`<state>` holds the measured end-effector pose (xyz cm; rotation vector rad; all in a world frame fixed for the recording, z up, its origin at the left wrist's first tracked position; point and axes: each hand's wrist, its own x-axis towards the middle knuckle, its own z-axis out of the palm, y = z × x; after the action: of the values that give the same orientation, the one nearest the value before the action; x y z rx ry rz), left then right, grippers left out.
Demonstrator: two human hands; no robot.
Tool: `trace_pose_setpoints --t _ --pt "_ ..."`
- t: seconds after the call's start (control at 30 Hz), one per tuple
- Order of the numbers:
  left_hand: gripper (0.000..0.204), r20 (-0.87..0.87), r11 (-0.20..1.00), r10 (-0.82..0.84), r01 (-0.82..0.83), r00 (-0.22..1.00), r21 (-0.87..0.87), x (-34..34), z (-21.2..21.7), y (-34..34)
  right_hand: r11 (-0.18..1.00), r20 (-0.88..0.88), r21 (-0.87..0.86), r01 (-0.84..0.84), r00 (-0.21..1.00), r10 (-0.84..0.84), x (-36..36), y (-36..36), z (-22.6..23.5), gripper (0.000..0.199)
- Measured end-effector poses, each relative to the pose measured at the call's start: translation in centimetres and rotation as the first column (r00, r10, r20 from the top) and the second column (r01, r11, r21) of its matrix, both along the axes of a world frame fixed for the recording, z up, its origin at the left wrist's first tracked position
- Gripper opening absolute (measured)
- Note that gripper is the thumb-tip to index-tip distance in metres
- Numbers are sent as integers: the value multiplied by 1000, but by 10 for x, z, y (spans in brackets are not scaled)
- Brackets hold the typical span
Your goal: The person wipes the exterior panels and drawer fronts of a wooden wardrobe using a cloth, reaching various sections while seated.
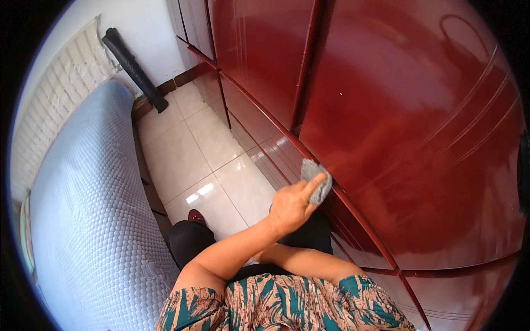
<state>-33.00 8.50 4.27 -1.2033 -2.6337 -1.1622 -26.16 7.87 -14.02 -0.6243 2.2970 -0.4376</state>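
My left hand [292, 205] is closed on a grey cloth [316, 179], with the fingers pressing over it. The cloth lies against the raised dark-red ledge [276, 127] that runs along the front of a glossy red wardrobe [386, 110]. Part of the cloth is covered by my fingers. My right forearm [309, 262] bends across in front of my body and passes behind my left arm. The right hand's fingers are hidden there, so what they do cannot be seen.
To the left stands a bed with a pale blue quilted cover [105, 204] and a cream padded headboard [61, 94]. A long black roll [135, 69] leans against the white wall. Glossy beige floor tiles [190, 143] lie between bed and wardrobe, close to my dark-red shoe [197, 217].
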Motion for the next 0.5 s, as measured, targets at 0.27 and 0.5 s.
trace_pose_setpoints --t 0.27,0.5 --pt "36 411 760 265 -451 872 467 -42 -81 -25 989 10 -7 -150 989 150 -8 -5 18 26" --pt "26 534 578 321 -608 782 544 -80 -69 -16 985 41 -78 -156 986 160 -15 -16 35 34"
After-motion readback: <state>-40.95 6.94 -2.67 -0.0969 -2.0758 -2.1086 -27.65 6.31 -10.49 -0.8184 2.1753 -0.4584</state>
